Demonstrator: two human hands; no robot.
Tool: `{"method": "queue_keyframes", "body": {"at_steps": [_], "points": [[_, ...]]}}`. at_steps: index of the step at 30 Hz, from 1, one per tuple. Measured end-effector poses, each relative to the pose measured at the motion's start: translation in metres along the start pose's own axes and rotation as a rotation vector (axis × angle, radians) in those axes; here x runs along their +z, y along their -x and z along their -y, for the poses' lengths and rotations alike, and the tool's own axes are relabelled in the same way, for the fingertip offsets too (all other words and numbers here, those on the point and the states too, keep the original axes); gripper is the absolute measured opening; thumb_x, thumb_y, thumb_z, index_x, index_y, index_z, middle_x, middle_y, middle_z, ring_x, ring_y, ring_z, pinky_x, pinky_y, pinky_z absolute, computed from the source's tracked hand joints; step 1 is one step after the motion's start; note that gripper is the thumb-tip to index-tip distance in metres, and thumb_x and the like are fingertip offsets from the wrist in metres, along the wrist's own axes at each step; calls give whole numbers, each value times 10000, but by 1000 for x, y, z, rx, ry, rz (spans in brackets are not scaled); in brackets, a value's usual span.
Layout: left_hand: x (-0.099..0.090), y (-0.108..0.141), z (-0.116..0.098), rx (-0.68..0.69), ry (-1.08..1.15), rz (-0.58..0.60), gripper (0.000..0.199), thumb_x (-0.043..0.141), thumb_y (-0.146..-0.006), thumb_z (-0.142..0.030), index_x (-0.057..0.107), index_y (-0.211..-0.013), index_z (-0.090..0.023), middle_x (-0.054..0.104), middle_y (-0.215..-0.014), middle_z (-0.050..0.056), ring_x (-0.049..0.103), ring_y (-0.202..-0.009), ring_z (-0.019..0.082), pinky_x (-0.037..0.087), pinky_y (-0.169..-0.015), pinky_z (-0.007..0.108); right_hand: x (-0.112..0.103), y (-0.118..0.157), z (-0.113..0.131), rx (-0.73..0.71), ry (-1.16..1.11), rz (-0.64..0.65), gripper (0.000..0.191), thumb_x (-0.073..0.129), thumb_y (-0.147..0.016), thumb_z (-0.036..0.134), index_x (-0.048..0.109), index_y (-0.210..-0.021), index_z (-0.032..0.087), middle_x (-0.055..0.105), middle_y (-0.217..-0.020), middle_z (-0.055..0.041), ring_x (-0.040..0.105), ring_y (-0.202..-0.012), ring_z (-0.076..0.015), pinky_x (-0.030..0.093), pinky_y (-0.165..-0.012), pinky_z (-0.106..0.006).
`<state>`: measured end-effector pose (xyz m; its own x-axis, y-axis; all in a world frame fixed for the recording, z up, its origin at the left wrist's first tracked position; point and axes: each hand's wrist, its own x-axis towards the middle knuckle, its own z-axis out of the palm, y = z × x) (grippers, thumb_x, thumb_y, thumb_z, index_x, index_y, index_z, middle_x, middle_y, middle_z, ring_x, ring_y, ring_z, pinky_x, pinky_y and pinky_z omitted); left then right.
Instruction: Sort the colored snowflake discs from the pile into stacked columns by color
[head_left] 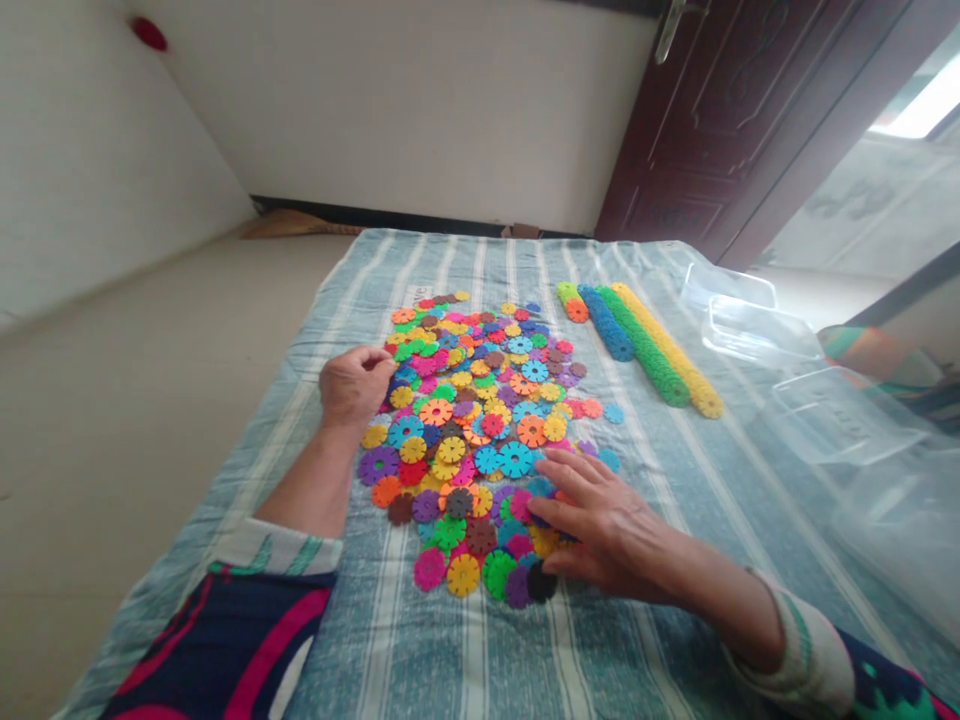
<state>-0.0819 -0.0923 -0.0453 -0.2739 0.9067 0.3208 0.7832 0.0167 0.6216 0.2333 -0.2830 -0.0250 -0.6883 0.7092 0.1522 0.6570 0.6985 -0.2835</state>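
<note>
A broad heap of colourful notched plastic discs (pixel 451 450) is spread over the striped cloth. At the heap's left edge is my left hand (pixel 354 388), with thumb and forefinger pinched together. Whatever may be between those fingertips is too small to make out. My right hand (pixel 600 515) lies palm down on the near right part of the heap, fingers stretched and apart, covering some discs. A pink disc (pixel 519 505) and a black disc (pixel 541 580) show beside its fingertips.
Overlapping disc rows lie to the right: yellow (pixel 667 350), green (pixel 649 350), blue (pixel 606 322), and a short lime and orange one (pixel 571 300). Clear plastic containers (pixel 761 330) stand along the right side. The striped cloth (pixel 435 670) covers the table; a dark red door (pixel 697 130) is behind.
</note>
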Motion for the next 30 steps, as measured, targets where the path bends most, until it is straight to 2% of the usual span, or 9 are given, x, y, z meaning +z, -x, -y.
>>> {"method": "queue_keyframes", "body": {"at_steps": [6,12,14,18,22,24,27,30], "points": [[3,0,3,2,4,-22,235,596,-729,-305,734,-846,-155,742,-797,34,663,-751,182,485,-720,253,-6,-9,6,-52,-9,0,294,565,-914,460,651,-1097,247,529,-1267,-121,399,-1276,-316,356,-1031,-514],[2,0,4,24,0,-27,205,586,-715,-306,728,-799,-183,742,-766,23,669,-744,194,492,-720,257,-4,-33,23,-296,-12,105,450,563,-873,593,601,-1181,268,471,-1377,-123,385,-1295,-319,352,-1015,-505],[2,1,4,31,1,-32,214,574,-719,-311,728,-797,-184,744,-765,23,672,-745,193,493,-723,257,3,-41,20,-342,20,81,461,538,-889,592,581,-1215,269,469,-1392,-125,381,-1305,-315,339,-1025,-508],[2,0,6,40,4,-38,233,566,-715,-318,732,-796,-176,746,-761,29,680,-744,195,492,-732,261,15,-60,-9,-308,111,-79,454,465,-940,561,577,-1226,228,526,-1327,-152,386,-1310,-315,332,-1032,-521],[2,0,7,34,1,-42,233,573,-704,-321,731,-792,-175,746,-756,30,680,-737,200,490,-722,260,10,-89,-54,-164,195,-160,379,534,-941,451,606,-1192,177,579,-1239,-166,456,-1239,-320,400,-980,-485],[2,0,8,33,8,-44,220,573,-703,-323,727,-780,-186,746,-752,23,678,-735,198,490,-720,258,5,-101,-69,-64,214,-213,346,570,-931,395,614,-1178,157,602,-1179,-165,497,-1175,-308,423,-957,-473],[2,-1,9,31,9,-46,215,571,-707,-323,725,-774,-189,745,-752,25,678,-734,199,490,-725,258,0,-107,-66,-29,190,-286,297,549,-947,356,618,-1175,178,598,-1166,-148,504,-1147,-281,433,-944,-458],[3,-1,9,30,-2,-42,220,572,-708,-324,728,-778,-186,743,-750,31,677,-730,200,491,-721,259,0,-104,-39,-223,118,-226,301,533,-950,411,626,-1170,229,558,-1250,-123,456,-1218,-272,417,-966,-441]]}}
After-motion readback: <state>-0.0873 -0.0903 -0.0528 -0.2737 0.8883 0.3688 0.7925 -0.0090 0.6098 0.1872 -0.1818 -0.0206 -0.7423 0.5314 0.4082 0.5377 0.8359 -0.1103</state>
